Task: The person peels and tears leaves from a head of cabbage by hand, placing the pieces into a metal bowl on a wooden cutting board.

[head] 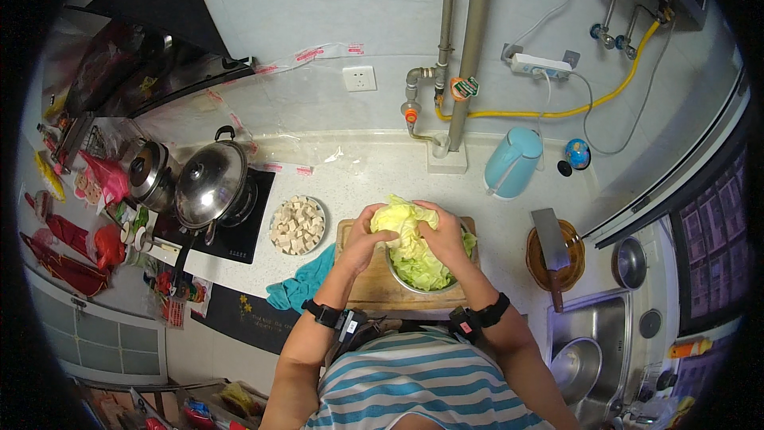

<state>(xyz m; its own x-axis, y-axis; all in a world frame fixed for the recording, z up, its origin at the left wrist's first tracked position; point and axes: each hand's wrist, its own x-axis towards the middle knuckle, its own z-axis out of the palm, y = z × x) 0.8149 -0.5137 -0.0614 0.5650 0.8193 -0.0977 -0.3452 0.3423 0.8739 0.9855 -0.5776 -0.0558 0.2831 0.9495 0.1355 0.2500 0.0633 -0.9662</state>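
Both my hands grip one pale yellow-green head of cabbage [401, 219], or a large piece of it. My left hand [364, 239] holds its left side with the thumb across the front. My right hand [444, 236] clasps the right side, thumb pressed on the leaves. Directly below is a round metal bowl [412, 289] with loose cabbage leaves [425, 269] in it. The bowl rests on a wooden cutting board [370, 286], whose middle it partly hides. A black band with a small device circles each wrist.
Left of the board lie a teal cloth [307, 280] and a plate of white tofu cubes [297, 226]. A lidded wok [212, 185] stands on the black cooktop [256, 215]. To the right are a blue kettle [513, 164], a cleaver [550, 239] across a brown basket [534, 269], and a sink [612, 340].
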